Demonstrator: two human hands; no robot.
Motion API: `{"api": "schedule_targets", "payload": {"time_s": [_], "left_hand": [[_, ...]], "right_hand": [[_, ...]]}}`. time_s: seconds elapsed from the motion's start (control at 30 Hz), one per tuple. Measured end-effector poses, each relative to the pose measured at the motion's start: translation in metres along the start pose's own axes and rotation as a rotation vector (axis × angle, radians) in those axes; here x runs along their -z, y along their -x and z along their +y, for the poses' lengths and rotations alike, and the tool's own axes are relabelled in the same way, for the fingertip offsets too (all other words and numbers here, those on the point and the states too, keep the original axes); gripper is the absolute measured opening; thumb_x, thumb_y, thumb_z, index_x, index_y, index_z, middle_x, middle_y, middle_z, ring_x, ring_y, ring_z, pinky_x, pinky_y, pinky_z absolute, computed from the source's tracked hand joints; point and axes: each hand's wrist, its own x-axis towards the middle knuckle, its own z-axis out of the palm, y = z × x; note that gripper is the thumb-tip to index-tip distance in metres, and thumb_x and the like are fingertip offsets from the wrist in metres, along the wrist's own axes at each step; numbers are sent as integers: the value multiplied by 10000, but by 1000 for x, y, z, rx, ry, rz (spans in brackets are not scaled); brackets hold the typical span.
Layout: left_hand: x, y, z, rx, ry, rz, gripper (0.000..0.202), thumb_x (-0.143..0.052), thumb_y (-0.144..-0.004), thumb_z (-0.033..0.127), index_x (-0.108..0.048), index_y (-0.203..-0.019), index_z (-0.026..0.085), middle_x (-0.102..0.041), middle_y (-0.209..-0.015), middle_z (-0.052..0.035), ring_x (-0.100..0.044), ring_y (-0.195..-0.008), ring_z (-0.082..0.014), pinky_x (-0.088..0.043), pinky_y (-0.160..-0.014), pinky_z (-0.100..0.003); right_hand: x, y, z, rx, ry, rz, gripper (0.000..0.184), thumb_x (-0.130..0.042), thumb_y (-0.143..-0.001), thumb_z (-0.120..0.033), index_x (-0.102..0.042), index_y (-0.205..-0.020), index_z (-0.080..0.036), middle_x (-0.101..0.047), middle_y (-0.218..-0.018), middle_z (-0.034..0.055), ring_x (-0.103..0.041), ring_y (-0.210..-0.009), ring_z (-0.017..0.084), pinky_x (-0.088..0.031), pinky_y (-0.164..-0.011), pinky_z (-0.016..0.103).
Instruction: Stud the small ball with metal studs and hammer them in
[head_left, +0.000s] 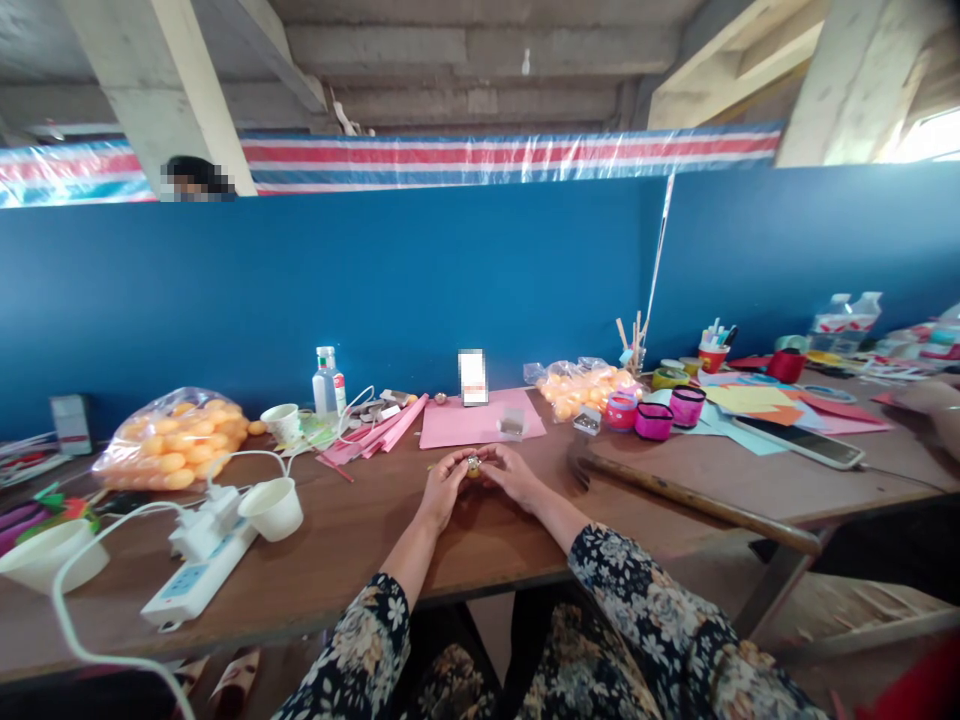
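Between the fingertips of both hands is a small shiny silver-and-gold object (473,466); its exact kind is too small to tell. My left hand (445,484) pinches it from the left side, fingers bent. From the right, my right hand (516,477) grips the same piece with thumb and fingers. Both hands are just above the brown table (390,540), in front of a pink sheet (442,425). A small clear box (512,424) lies on that sheet, and another clear box with shiny bits (586,422) is to the right.
A wooden-handled hammer (690,497) lies right of my hands. Left are a white power strip (199,585), a paper cup (274,508) and a bag of orange balls (176,440). Behind stand a phone (473,378) and a blue partition (465,270). Tape rolls (654,420) sit at right.
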Motion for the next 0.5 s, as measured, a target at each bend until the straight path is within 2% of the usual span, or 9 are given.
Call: {"api": "schedule_targets", "payload": {"time_s": [0.13,0.27,0.5], "left_hand": [[-1,1,1,0,-23,-19,342,-582,-700,306,-587,-994,131,-625,-997,-100,-596,-838,-184,-453,-791,-347],[-3,4,4,-16,-43,-43,356,-602,-680,295,-595,-993,125,-620,-1030,-110,-582,-907,-204,-445,-813,-345],[-1,0,0,-11,-69,5,350,-602,-678,323,-603,-971,131,-638,-980,-94,-597,-862,-195,-462,-784,-334]], "right_hand": [[0,-1,1,-24,11,29,285,-594,-684,-368,-548,-898,-185,-583,-847,21,-552,-636,94,-473,-582,244],[0,-2,2,-16,10,39,296,-627,-652,-347,-544,-874,-170,-580,-824,25,-554,-666,108,-468,-569,237],[1,-2,2,-51,-22,50,311,-595,-681,-375,-546,-909,-169,-582,-785,15,-545,-622,97,-476,-582,250]]}}
